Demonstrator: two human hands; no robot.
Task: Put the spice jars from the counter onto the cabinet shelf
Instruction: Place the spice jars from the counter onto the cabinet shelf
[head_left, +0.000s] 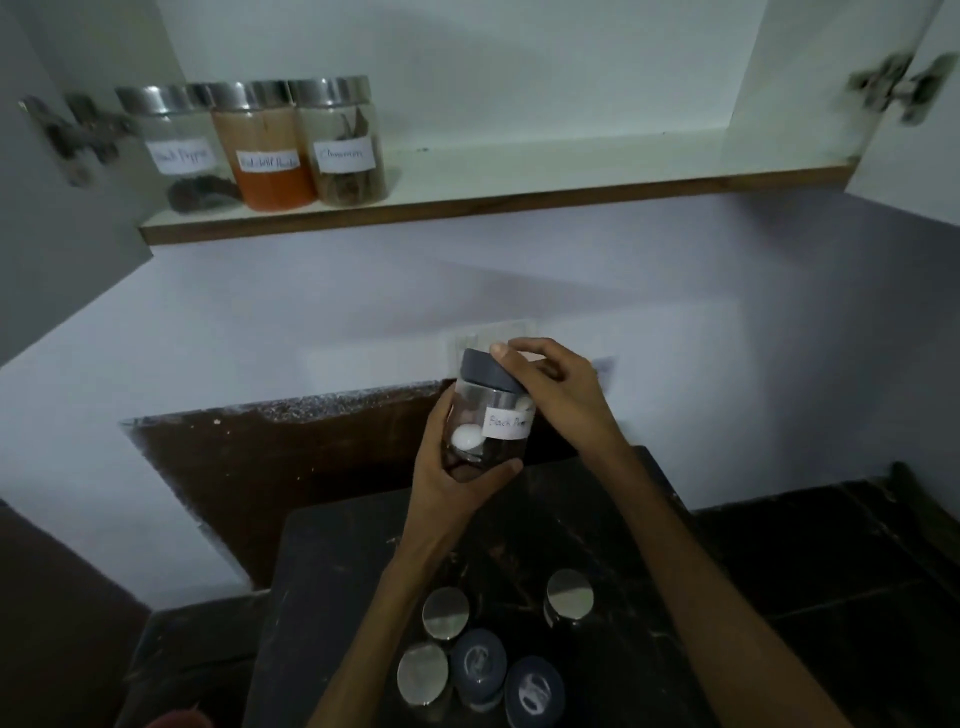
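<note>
I hold a clear spice jar (485, 415) with a grey lid and a white label in mid-air above the counter. My left hand (457, 483) grips its base from below. My right hand (550, 387) curls over the lid from the right. Three steel-lidded labelled jars stand at the left end of the cabinet shelf (519, 200): a black pepper jar (179, 156), a red powder jar (267, 150) and a cinnamon jar (345, 145). Several more jars sit on the dark counter (337, 571) near me, some with steel lids (445, 613), some with grey lids (478, 662).
The cabinet doors stand open, with hinges at left (78, 135) and right (898, 88). The shelf to the right of the three jars is bare. A pale wall lies between shelf and counter, with a dark brown panel (291, 462) behind the counter.
</note>
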